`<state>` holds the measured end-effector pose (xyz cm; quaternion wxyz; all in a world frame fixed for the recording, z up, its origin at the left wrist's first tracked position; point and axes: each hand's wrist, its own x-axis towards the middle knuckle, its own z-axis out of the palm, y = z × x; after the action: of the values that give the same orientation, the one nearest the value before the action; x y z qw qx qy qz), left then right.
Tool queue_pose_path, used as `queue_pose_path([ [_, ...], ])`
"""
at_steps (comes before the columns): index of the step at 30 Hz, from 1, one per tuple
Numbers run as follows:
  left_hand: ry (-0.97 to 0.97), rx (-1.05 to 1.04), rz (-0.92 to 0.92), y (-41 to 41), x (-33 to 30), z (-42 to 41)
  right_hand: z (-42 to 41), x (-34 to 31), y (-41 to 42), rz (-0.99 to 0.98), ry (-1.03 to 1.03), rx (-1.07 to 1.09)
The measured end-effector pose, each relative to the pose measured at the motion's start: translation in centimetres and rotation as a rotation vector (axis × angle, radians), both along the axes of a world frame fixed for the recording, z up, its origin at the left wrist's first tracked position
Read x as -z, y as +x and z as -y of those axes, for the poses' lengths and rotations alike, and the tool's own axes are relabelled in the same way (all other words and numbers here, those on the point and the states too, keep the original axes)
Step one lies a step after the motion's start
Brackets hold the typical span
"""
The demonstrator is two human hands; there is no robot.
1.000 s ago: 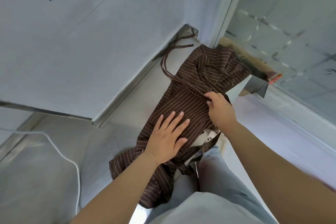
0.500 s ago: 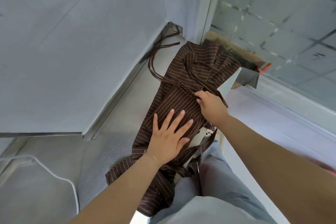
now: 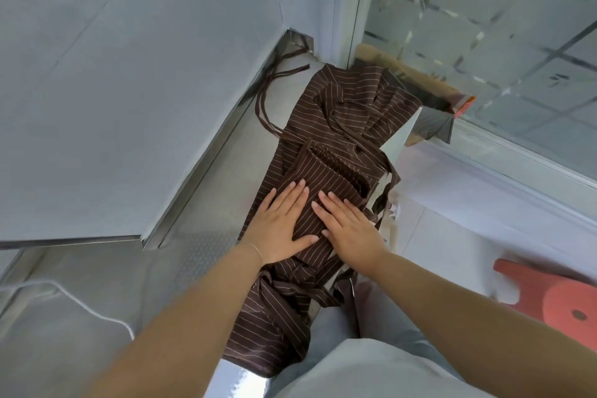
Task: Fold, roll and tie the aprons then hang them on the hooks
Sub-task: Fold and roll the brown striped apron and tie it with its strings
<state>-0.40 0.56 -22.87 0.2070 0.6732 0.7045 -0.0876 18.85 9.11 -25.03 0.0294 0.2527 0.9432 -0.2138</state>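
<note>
Left hand (image 3: 280,226) and right hand (image 3: 350,229) lay flat, fingers straight, pressing the striped apron (image 3: 326,171) on the surface (image 3: 206,236).

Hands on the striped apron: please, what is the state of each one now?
Left hand: open, pressing flat on the brown striped apron.
Right hand: open, flat on the apron.

A narrow steel counter (image 3: 206,216) runs from near left toward the far corner, along a wall. A brown striped apron (image 3: 326,168) lies lengthwise on its right part, the near end hanging over the edge. Its ties (image 3: 268,100) trail at the far end. A white cable (image 3: 80,300) crosses the near left.
</note>
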Motion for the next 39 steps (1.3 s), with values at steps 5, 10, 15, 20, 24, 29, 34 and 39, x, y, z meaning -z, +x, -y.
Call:
queue_pose_path([
  [5, 0.001, 0.093, -0.006, -1.9, 0.0, 0.8, 1.2, -1.7, -0.5, -0.052, -0.004, -0.138],
  [10, 0.073, 0.146, 0.028, -1.9, -0.5, 0.5, 4.6, -2.0, -1.5, -0.013, -0.304, -0.019],
  [15, 0.107, 0.356, 0.085, -4.1, -1.5, 2.4, 4.8, -1.5, -1.5, -0.069, -0.176, 0.009],
  [20, 0.061, 0.365, -0.021, -4.3, -1.6, 2.7, 4.2, -1.6, -1.4, -0.059, -0.118, -0.064],
  [24, 0.156, 0.271, -0.059, -2.1, -1.7, 2.6, 2.6, -3.2, -1.2, 0.081, -0.095, -0.098],
  [29, 0.126, 0.148, -0.116, 2.5, -3.0, 1.1, 2.5, -3.9, 0.5, -0.038, 0.102, 0.03],
  [34, 0.122, 0.085, -0.018, 2.2, -2.8, 0.6, 2.6, -2.3, 0.6, -0.134, -0.015, 0.186],
  [39, -0.033, -0.273, 0.371, -0.9, -3.7, 1.3, 0.0, -3.5, 1.1, -0.158, -0.4, 0.354],
])
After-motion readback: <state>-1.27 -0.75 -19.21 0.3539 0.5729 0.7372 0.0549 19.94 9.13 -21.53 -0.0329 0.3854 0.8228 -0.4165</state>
